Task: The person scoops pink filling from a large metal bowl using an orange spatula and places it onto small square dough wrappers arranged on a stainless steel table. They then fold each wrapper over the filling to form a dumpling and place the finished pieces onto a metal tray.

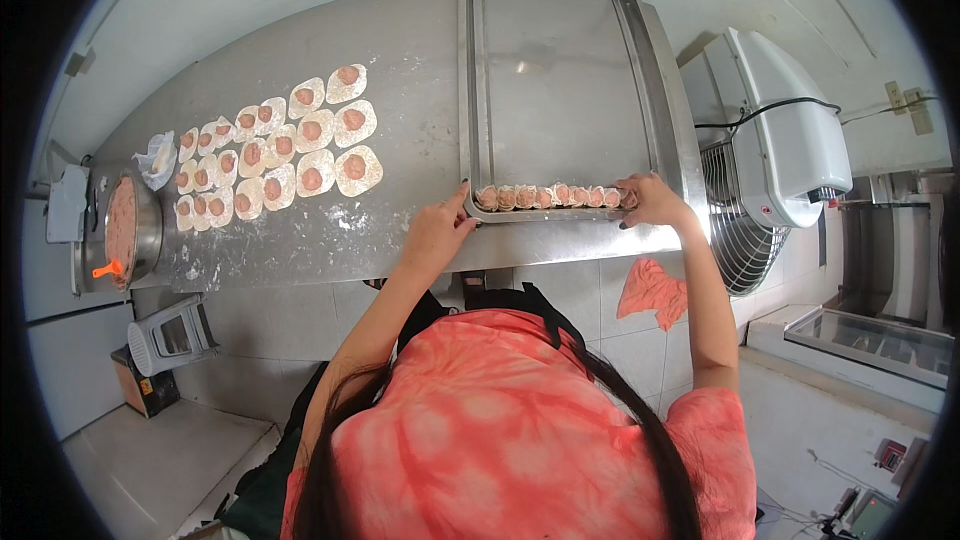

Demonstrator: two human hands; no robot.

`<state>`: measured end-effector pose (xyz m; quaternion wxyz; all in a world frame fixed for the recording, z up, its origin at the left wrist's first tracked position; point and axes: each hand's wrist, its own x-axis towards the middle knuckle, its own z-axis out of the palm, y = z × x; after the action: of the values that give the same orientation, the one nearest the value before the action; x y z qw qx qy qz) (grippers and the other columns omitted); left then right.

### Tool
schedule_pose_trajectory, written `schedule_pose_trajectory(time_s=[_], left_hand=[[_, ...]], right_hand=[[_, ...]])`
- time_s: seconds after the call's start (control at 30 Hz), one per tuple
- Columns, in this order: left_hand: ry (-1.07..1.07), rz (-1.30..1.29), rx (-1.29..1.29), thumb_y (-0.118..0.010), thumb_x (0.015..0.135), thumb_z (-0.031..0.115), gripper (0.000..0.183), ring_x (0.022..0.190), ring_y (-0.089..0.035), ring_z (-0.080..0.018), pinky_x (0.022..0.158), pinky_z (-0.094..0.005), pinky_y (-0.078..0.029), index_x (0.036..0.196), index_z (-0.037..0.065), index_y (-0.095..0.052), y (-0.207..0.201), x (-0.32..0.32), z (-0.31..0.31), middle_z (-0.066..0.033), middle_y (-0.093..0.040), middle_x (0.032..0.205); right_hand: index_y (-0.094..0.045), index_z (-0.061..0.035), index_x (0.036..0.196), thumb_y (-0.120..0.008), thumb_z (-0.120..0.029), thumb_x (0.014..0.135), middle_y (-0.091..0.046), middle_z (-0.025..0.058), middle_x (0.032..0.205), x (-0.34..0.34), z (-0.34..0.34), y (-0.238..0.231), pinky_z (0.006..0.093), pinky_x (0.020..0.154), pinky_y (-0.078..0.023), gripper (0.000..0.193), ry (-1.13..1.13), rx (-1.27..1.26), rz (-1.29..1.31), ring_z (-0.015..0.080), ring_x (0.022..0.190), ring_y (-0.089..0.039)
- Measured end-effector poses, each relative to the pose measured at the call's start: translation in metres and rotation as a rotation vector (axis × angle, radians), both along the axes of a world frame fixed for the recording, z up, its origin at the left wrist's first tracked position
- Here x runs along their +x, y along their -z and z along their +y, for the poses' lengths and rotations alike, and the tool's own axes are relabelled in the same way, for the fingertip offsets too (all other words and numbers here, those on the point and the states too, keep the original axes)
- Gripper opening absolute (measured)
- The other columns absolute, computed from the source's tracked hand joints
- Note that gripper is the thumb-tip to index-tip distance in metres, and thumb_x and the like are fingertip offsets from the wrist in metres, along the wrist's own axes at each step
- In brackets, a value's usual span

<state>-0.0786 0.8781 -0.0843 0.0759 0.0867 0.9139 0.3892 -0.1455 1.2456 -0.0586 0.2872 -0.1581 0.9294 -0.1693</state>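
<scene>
A large metal tray (562, 70) lies on the steel table, with a single row of open-topped shumai dumplings (545, 197) along its near edge. At the right end of that row, my right hand (655, 202) has its fingers closed around a dumpling (628, 198) set against the others. My left hand (440, 230) grips the tray's near left corner, index finger on the rim and thumb by the front edge. Left of the tray, several flat round wrappers (356, 170) lie in rows, each topped with a lump of pink meat filling (312, 178).
A metal bowl (150, 225) of pink filling, with an orange-handled tool (105, 270), stands at the table's left end beside a white plastic bag (157, 158). Flour dusts the steel table (300, 240). A white mixer with a wire guard (765, 130) stands close on the right.
</scene>
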Motion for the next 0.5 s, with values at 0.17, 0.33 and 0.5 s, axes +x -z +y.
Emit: schedule_pose_trajectory(time_s=[0.17,0.33,0.5], left_hand=[[-0.005,0.007,0.001,-0.066,0.076,0.015,0.053,0.07,-0.062,-0.0283,0.065,-0.0374,-0.048,0.125,0.002,-0.049,-0.001,0.002,0.0,-0.0124,-0.064,0.075],[0.012,0.013,0.024,-0.066,0.076,0.014,0.053,0.069,-0.061,-0.0286,0.064,-0.0373,-0.048,0.124,0.002,-0.049,-0.002,0.001,0.0,-0.0127,-0.063,0.074],[-0.007,0.005,0.031,-0.067,0.075,0.012,0.053,0.071,-0.062,-0.0285,0.065,-0.0358,-0.049,0.124,0.001,-0.049,-0.009,0.0,0.0,-0.0137,-0.064,0.075]], right_hand=[[-0.059,-0.0009,0.111,-0.078,-0.022,0.045,-0.063,0.0127,0.095,0.002,-0.002,-0.004,0.0415,0.099,-0.028,0.072,-0.022,0.03,0.012,0.0278,0.093,-0.059],[-0.06,-0.0031,0.109,-0.077,-0.022,0.046,-0.063,0.01,0.095,-0.004,-0.001,-0.003,0.0447,0.1,-0.026,0.068,-0.071,0.07,-0.03,0.0278,0.092,-0.059],[-0.055,0.0004,0.116,-0.077,-0.022,0.047,-0.061,0.014,0.107,-0.013,0.007,-0.007,0.0382,0.094,-0.038,0.076,0.001,-0.085,-0.15,0.0283,0.099,-0.059]])
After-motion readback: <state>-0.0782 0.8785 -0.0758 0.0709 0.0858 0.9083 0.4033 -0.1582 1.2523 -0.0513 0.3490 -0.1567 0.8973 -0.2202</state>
